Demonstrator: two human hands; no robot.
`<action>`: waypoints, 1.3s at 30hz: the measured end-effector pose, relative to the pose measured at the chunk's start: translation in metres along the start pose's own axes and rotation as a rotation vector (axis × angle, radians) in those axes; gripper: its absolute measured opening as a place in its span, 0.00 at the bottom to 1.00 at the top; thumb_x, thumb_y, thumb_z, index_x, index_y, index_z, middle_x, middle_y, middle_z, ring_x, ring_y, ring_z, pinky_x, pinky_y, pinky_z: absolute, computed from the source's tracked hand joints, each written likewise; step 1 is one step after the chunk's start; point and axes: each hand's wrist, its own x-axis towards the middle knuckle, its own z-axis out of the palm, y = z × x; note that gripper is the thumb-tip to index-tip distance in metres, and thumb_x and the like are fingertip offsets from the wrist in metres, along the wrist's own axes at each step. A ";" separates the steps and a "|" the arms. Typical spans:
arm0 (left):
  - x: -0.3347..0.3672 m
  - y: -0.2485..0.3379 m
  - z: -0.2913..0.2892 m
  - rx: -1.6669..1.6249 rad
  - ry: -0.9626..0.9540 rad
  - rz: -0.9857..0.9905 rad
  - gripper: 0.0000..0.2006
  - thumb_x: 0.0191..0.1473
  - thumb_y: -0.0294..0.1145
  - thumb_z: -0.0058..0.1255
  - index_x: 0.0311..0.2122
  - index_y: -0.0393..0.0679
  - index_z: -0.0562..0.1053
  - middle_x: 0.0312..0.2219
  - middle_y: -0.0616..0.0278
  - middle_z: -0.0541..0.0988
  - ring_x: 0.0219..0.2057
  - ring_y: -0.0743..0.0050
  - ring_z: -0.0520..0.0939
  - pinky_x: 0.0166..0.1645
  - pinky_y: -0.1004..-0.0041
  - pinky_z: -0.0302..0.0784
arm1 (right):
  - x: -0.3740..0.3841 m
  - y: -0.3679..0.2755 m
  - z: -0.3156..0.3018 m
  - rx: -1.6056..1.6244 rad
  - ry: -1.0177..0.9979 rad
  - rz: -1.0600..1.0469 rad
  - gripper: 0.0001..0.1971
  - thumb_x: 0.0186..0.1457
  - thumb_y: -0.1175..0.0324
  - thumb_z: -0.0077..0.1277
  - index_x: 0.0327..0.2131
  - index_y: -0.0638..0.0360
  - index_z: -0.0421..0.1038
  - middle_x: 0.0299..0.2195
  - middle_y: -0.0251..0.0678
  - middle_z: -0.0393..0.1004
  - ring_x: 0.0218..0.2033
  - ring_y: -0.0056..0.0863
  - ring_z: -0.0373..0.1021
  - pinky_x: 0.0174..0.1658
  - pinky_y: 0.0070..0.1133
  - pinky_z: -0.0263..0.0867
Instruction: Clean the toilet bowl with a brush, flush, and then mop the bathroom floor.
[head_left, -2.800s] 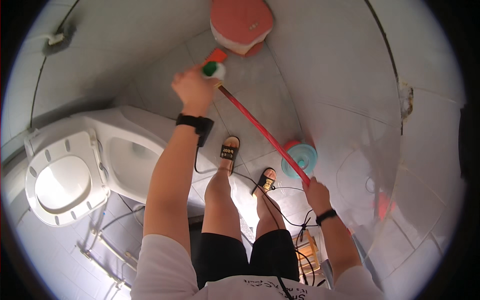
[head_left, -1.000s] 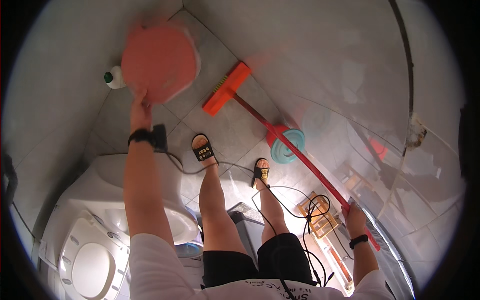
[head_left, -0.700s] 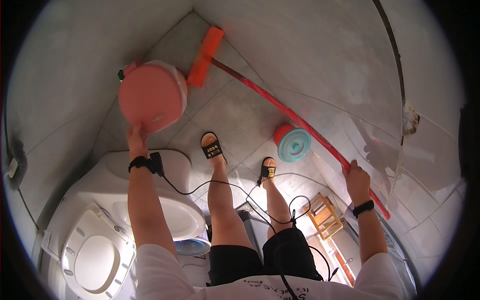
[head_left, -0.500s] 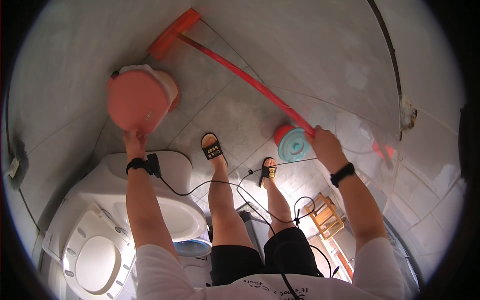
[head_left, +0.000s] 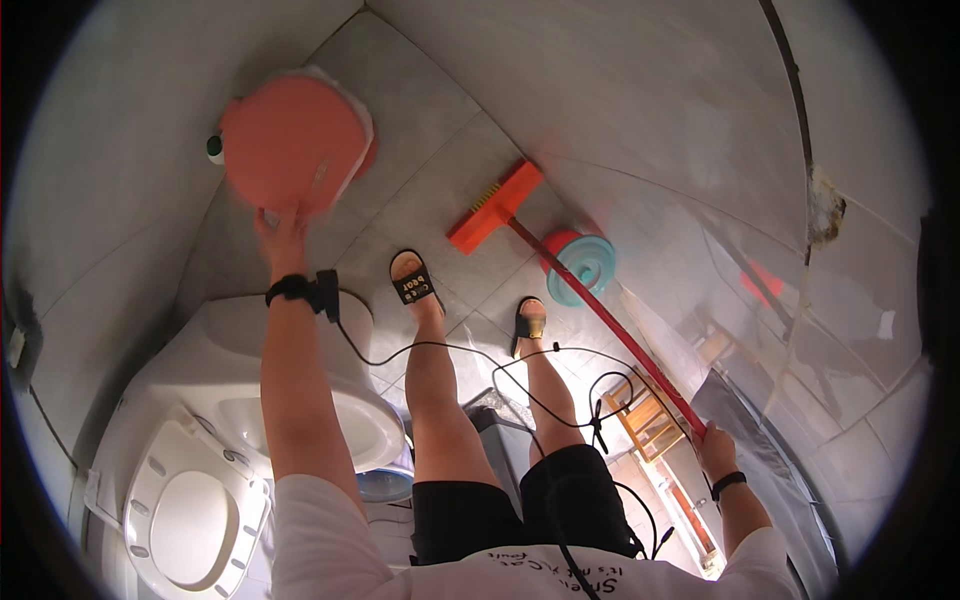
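A pink lidded trash bin (head_left: 295, 140) with a white liner edge showing stands near the left wall. My left hand (head_left: 284, 238) grips its near edge, with the thumb and fingers partly hidden by it. Low on the right, my right hand (head_left: 716, 452) is closed around the end of a long red handle. That handle belongs to a floor scrub brush (head_left: 497, 207) with an orange-red head and yellowish bristles, which is over the grey floor tiles ahead of my feet.
A red bucket with a teal lid (head_left: 584, 268) stands by the right wall, beside the brush handle. The white washbasin (head_left: 330, 420) and toilet (head_left: 190, 520) are at left. A grey bin (head_left: 507, 447) and wooden stool (head_left: 645, 420) stand lower down. Black cable (head_left: 450, 346) loops across my legs.
The brush head has come back from the far corner toward the bucket as my right hand drew the handle down and right. The pink bin and my left hand have shifted farther away.
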 end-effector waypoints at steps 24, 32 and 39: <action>-0.343 0.029 -0.102 -0.170 0.306 0.275 0.26 0.51 0.30 0.43 0.54 0.42 0.51 0.46 0.56 0.63 0.41 0.63 0.72 0.43 0.67 0.68 | 0.079 -0.019 0.018 0.114 0.207 -0.426 0.17 0.51 0.56 0.39 0.26 0.63 0.63 0.21 0.49 0.70 0.25 0.47 0.68 0.29 0.37 0.64; -0.502 -0.121 -0.183 -0.203 0.740 0.111 0.25 0.47 0.33 0.47 0.51 0.42 0.55 0.39 0.62 0.65 0.31 0.75 0.71 0.33 0.76 0.70 | 0.127 -0.144 -0.004 0.169 0.444 -0.840 0.16 0.52 0.60 0.39 0.25 0.65 0.65 0.22 0.53 0.69 0.28 0.51 0.66 0.31 0.39 0.61; -0.551 -0.265 -0.232 -0.477 0.866 -0.269 0.21 0.45 0.34 0.47 0.46 0.42 0.62 0.36 0.59 0.66 0.28 0.68 0.72 0.32 0.70 0.72 | 0.103 -0.026 0.042 -0.209 0.348 -0.553 0.17 0.50 0.58 0.41 0.27 0.66 0.65 0.24 0.54 0.70 0.29 0.50 0.67 0.33 0.37 0.63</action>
